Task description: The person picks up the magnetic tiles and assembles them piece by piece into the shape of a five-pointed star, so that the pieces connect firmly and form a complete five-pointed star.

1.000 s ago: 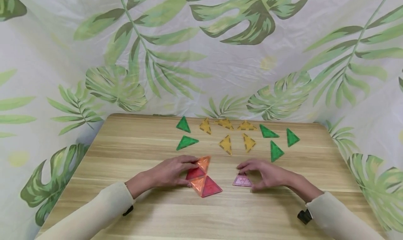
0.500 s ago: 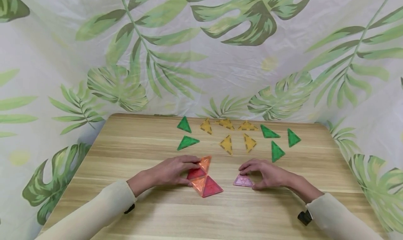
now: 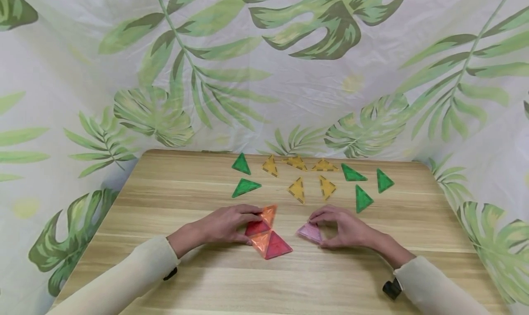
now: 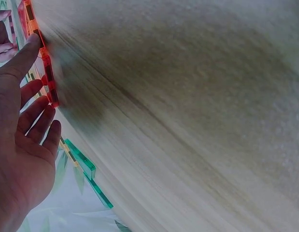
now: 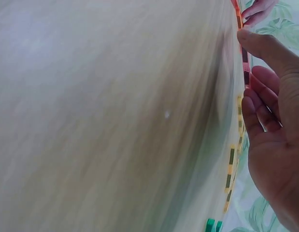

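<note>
Translucent triangular magnetic tiles, red [image 3: 279, 247] and orange [image 3: 261, 243], lie joined flat on the wooden table in the head view. My left hand [image 3: 221, 224] holds the left side of this group, its thumb at the near edge and its fingers over the far tiles. To the right, a pink triangular magnetic tile [image 3: 309, 233] is pinched between the thumb and fingers of my right hand [image 3: 345, 227], apart from the group. Edge-on, the red-orange tiles [image 4: 49, 72] show beside my thumb in the left wrist view. My fingers partly cover both the group and the pink tile.
Farther back lie several loose yellow triangle tiles [image 3: 296, 190]. Green triangle tiles lie left [image 3: 246, 187] and right [image 3: 363, 199] of them. A leaf-patterned cloth [image 3: 231, 76] hangs behind the table's far edge [image 3: 186, 151].
My right hand has moved a little left with the pink tile, which has also turned and come closer to the red-orange group. My left hand stays on the group.
</note>
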A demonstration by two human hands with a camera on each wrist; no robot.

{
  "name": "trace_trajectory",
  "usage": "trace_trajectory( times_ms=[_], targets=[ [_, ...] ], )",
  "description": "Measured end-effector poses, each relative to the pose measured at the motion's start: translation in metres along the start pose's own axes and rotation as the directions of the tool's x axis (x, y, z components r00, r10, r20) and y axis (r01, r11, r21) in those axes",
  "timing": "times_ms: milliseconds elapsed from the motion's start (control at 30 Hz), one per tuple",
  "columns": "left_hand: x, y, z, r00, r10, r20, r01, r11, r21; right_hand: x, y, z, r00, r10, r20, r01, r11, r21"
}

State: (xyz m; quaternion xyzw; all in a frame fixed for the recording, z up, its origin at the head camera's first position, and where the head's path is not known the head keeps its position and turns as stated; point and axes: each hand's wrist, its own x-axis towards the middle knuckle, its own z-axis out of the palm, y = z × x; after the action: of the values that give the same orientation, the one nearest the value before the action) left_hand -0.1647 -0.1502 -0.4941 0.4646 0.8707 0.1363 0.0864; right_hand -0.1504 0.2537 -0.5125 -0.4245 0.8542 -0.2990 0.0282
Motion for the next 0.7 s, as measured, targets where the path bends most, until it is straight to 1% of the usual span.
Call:
trace_trajectory(
  times_ms=[167, 400, 700],
  targets=[
    [-0.001, 0.002, 0.000, 1.000, -0.006, -0.010, 0.005, 1.000, -0.006, 0.009, -0.002, 0.006, 1.000, 0.004, -0.019, -0.004, 1.000, 0.004],
    [0.000, 0.004, 0.001, 0.999, -0.036, -0.001, 0.036, 0.999, -0.016, 0.023, -0.012, 0.013, 0.999, 0.048, -0.008, -0.048, 0.998, 0.048],
    [0.000, 0.007, 0.000, 0.998, -0.052, -0.019, 0.052, 0.999, -0.017, 0.037, -0.018, 0.022, 0.998, 0.058, 0.010, -0.058, 0.996, 0.069]
  ],
)
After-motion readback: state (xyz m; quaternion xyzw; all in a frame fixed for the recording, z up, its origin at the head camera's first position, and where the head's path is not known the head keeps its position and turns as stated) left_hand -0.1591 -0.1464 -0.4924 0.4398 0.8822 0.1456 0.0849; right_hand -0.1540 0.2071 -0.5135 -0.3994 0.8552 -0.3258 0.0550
